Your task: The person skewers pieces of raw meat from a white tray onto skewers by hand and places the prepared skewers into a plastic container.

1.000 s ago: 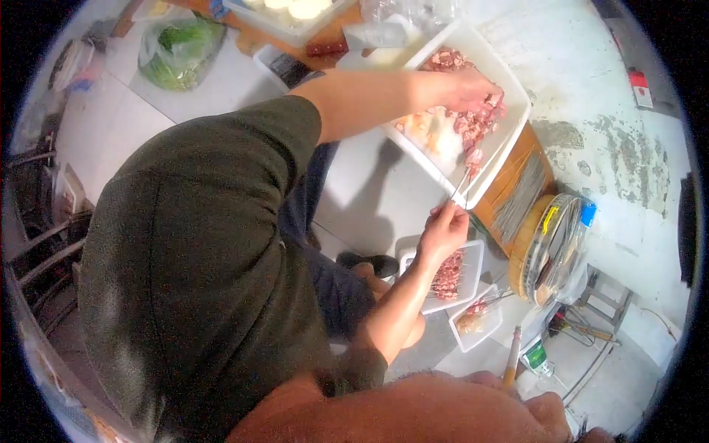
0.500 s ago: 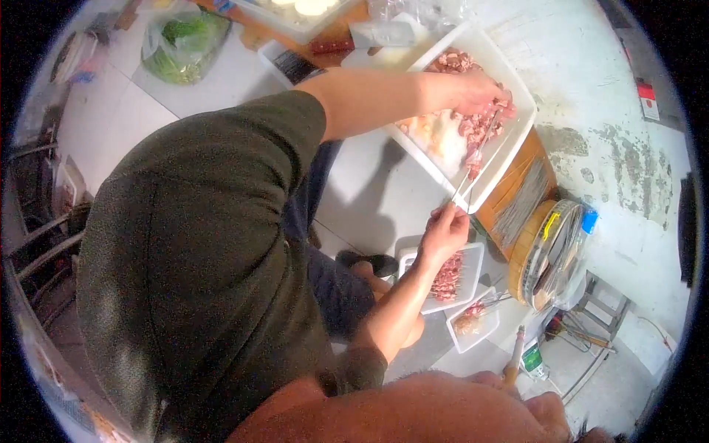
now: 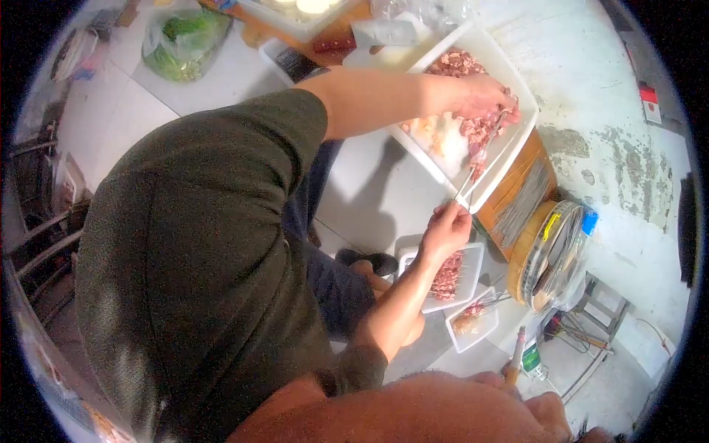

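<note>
My right hand [image 3: 447, 227] is closed around the lower end of a thin metal skewer [image 3: 464, 187], just outside the corner of a white plastic tub [image 3: 529, 111]. Meat pieces [image 3: 478, 157] are threaded along the skewer. Over the tub, my left hand [image 3: 484, 98] has its fingers pinched around a piece of meat near the skewer's upper end; the fingers partly hide that piece. Loose cut meat [image 3: 454, 63] fills the far part of the tub, with pale pieces [image 3: 436, 140] on the near side.
A white tray [image 3: 476, 260] holds several meat skewers [image 3: 447, 277]. Beside it stands a smaller tray [image 3: 487, 336]. Bare skewers [image 3: 523, 203] lie on a wooden board near a round wooden container [image 3: 521, 273]. A cleaver [image 3: 384, 33] and bagged greens [image 3: 185, 44] sit farther back.
My left hand has shifted slightly right and down, and its fingers have turned at the skewer's upper end. The right hand has barely moved and keeps its hold.
</note>
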